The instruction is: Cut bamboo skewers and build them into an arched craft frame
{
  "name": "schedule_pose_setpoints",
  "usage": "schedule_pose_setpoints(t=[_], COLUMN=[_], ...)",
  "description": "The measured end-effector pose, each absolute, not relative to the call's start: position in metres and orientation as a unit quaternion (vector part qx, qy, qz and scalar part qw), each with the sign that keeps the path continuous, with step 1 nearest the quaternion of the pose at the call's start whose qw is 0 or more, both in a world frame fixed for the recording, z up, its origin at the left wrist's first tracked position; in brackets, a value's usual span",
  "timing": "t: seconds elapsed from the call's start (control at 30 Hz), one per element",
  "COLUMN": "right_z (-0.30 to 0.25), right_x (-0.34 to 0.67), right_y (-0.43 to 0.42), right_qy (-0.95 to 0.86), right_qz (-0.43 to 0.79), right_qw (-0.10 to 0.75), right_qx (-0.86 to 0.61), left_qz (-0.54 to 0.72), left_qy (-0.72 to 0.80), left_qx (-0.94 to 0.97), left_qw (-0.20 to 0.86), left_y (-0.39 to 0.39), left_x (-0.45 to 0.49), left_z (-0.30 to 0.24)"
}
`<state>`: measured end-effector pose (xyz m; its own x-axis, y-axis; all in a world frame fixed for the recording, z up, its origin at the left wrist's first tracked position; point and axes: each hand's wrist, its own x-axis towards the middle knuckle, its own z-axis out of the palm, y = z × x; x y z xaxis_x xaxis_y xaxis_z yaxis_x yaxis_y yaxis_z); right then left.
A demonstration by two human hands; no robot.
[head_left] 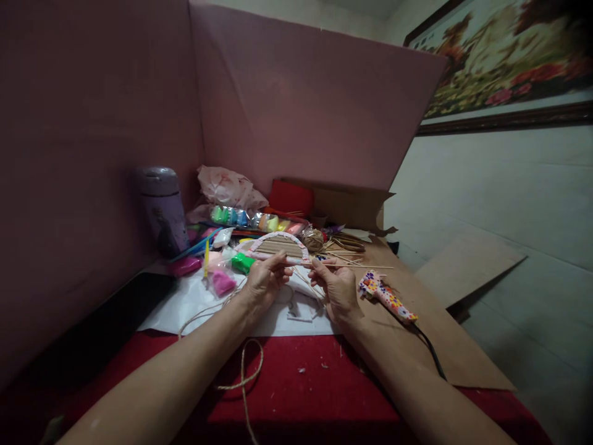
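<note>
My left hand (265,279) is closed in a pinch on the lower edge of a half-round craft piece (278,246) with a pale rim and rows of thin sticks inside. My right hand (337,288) is closed on a thin wooden skewer (365,267) that points right, level with the piece's base. Both hands hover above a white sheet (194,303) on the red tablecloth (315,383). A length of twine (245,371) trails from under my left wrist toward me.
A spotted glue gun (386,296) with a black cord lies on brown cardboard (445,346) at the right. Bags of coloured clay (252,219), a purple flask (163,210), loose skewers (345,250) and a twine ball (314,240) sit behind. Pink panels (296,99) wall the back and left.
</note>
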<state>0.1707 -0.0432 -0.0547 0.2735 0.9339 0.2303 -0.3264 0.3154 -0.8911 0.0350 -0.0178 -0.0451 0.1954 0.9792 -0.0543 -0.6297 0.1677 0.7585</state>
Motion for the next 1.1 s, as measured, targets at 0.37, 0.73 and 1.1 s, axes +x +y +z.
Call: schedule_pose_setpoints(t=[0.37, 0.73, 1.1], right_z=[-0.0580, -0.0590, -0.0580], right_x=[0.1677, 0.1687, 0.1692], right_y=[-0.0447, -0.0423, -0.0419], right_qy=[-0.438, -0.416, -0.412], right_qz=[0.514, 0.508, 0.476], right_qw=[0.649, 0.670, 0.691], right_qx=[-0.350, -0.346, -0.355], left_qz=[0.571, 0.572, 0.568], left_qy=[0.290, 0.290, 0.295], left_qx=[0.294, 0.294, 0.290], left_qw=[0.709, 0.708, 0.711], left_y=[-0.0223, -0.0248, -0.0220], left_x=[0.0358, 0.0365, 0.0352], left_z=[-0.0395, -0.0382, -0.0407])
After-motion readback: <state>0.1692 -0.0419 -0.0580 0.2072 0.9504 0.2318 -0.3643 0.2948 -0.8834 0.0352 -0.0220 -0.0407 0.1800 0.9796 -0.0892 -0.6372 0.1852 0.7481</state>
